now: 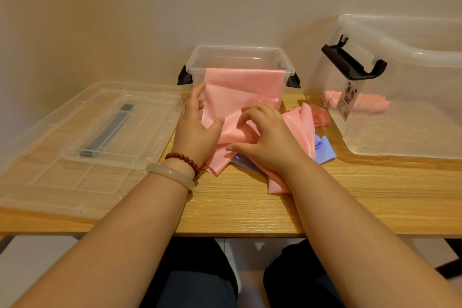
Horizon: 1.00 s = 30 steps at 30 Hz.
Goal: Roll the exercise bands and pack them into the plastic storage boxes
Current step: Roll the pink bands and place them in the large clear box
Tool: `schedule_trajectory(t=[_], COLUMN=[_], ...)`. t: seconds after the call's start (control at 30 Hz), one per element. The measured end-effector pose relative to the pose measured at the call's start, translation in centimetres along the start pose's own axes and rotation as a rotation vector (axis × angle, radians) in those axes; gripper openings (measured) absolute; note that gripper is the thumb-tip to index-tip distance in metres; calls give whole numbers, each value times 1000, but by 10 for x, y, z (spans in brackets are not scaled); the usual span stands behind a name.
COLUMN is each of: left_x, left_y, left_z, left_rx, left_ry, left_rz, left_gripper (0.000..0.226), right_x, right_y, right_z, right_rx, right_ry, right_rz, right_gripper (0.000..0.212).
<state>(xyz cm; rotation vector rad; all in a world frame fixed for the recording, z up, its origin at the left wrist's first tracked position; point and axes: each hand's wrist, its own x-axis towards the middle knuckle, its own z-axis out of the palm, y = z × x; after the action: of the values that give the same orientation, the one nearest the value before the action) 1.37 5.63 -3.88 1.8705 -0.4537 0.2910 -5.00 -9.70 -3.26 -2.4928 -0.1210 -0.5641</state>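
Rolling seems about to begin: left hand (197, 130) and right hand (266, 142) have fingers pinching the pink exercise band (240, 90), draped from the small storage box (237, 49) onto the surface (250, 207); next, wind it evenly.

lids (75, 182) left | band (240, 90) over centre box (240, 51) | right box (400, 132) holds rolls (370, 104), seemingly

We stretch both bare forearms forward from the near side, drawing closer together toward the far end. Our left hand (197, 132) stands on edge, palm facing right, fingers reaching far and thumb laid across the thin pink rubber exercise band (240, 87), pinching its left border. Our right hand (267, 140) sits palm down just to the right, fingers curled, tips gathering the same band, thumb pointing left
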Motion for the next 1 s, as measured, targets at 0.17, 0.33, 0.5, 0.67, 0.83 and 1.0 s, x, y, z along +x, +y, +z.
schedule_trajectory(t=[0.17,0.33,0.5,0.67,0.83,1.0], left_x=[-1,-3,-2,-1,3,2], left_y=[0,3,-2,-3,-6,-4], left_z=[0,-1,-4,-4,-3,-4], left_rx=[-8,9,246,250,270,251], left_ry=[-17,4,-36,-226,-133,-100], left_rz=[17,69,481,446,420,387], left_gripper=[73,71,25,25,8,15], right_x=[-2,-2,0,2,0,0], right_y=[-1,3,10,9,9,7], right_z=[3,2,1,-4,-9,-9], right_rx=[-35,1,78,165,199,102], right_ry=[8,73,118,116,84,21], right_rz=[23,29,29,71,51,46], right_gripper=[27,9,8,8,2,10])
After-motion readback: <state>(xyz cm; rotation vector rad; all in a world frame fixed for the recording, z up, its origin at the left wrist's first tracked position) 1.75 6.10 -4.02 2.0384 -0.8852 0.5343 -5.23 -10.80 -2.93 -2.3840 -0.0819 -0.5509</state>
